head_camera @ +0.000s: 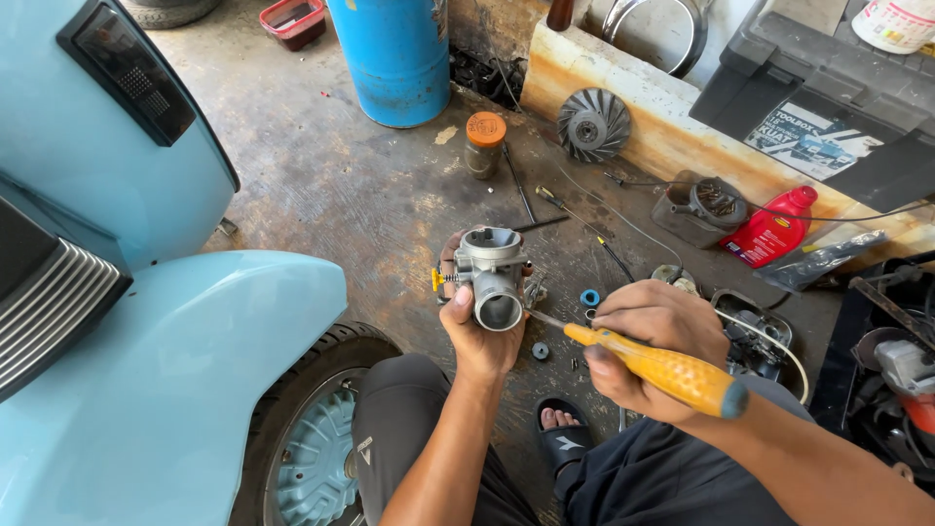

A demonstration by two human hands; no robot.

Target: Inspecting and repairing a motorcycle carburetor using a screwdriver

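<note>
At the left of the frame stands a pale blue scooter, its front wheel showing at the lower left beside the person's knee. Just left of centre the left hand is wrapped from below around a grey metal carburetor, holding it upright in the air above the concrete floor, with the round bore facing the camera and a small yellow-tipped screw jutting from its left side. It looks like a cast metal part, so probably stiff and fairly heavy for its size, with a solid body that is safe to grip; the thin screws and fittings on its sides seem the parts to keep fingers off. To the right, the right hand is closed around the yellow handle of a screwdriver, whose thin shaft reaches left to the carburetor's lower right side. Whether the tip sits in a screw is hard to tell. Farther up the frame stand a small jar with an orange lid and a blue barrel; a red bottle lies at the right.
</note>
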